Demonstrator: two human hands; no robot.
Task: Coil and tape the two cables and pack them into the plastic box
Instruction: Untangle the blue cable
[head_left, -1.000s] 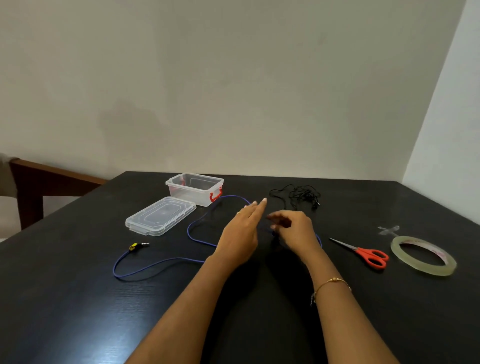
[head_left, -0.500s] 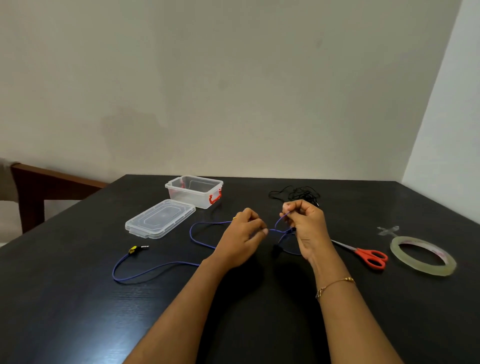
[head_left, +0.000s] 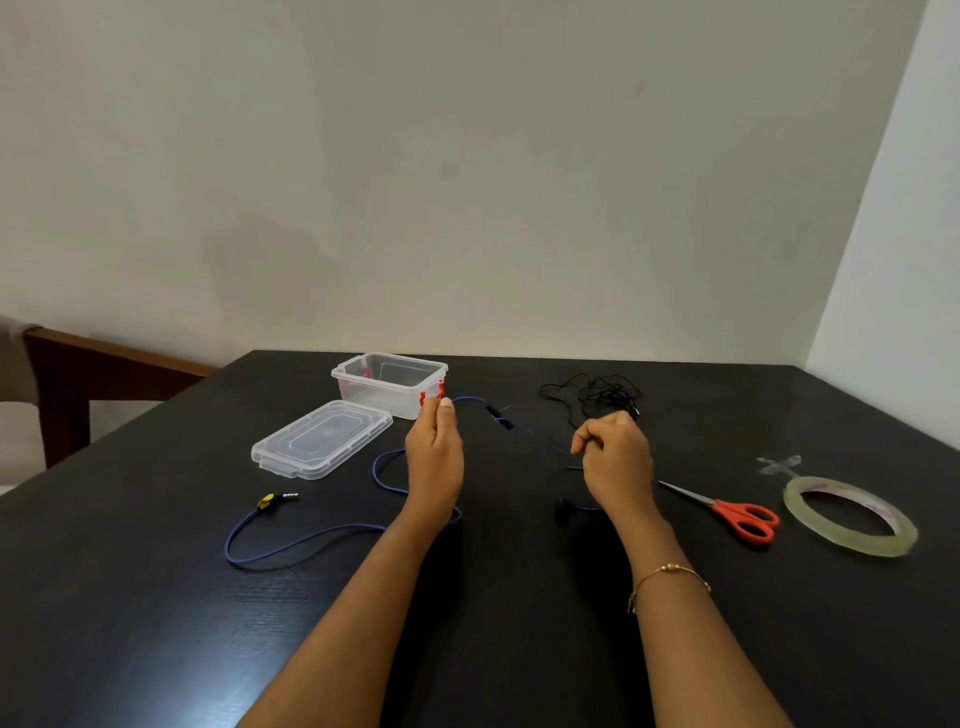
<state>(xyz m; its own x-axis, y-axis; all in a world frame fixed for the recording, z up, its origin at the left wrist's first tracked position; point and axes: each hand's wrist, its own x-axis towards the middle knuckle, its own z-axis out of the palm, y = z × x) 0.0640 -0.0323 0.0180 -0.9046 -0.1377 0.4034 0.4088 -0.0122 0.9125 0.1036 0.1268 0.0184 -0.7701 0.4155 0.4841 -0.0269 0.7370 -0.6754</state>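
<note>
A blue cable (head_left: 291, 545) with a yellow-and-black jack plug lies looped on the dark table at the left. My left hand (head_left: 434, 457) pinches this cable up near the box, and my right hand (head_left: 615, 460) pinches its other part, so a stretch hangs between them above the table. A tangled black cable (head_left: 597, 397) lies beyond my right hand. The clear plastic box (head_left: 389, 382) with red clips stands open at the back, its lid (head_left: 322, 444) lying beside it.
Red-handled scissors (head_left: 737, 514) and a roll of clear tape (head_left: 849, 517) lie to the right, with small cut tape pieces (head_left: 779, 465) stuck on the table behind them. A wooden chair (head_left: 62, 374) stands off the table's left edge.
Both hands picked up the blue cable, then moved apart, the left one going up and left toward the box. The cable now stretches between them.
</note>
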